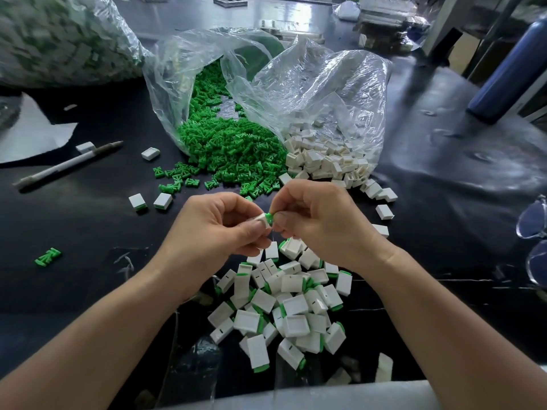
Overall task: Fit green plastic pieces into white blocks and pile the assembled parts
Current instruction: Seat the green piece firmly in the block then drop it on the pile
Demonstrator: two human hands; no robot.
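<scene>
White block (262,219) pinched in left hand (220,229), open end faced toward right hand (319,220); green piece (269,218) pinched there, partly seated at block mouth. Assembled pile (291,309) lain just below hands on desk (88,232).

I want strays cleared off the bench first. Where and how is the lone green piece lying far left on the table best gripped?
Pinch the lone green piece across its narrow width, on the two long sides, coming straight down from above. It lies flat on the black table with its long axis running lower left to upper right, and nothing near crowds those sides.
</scene>
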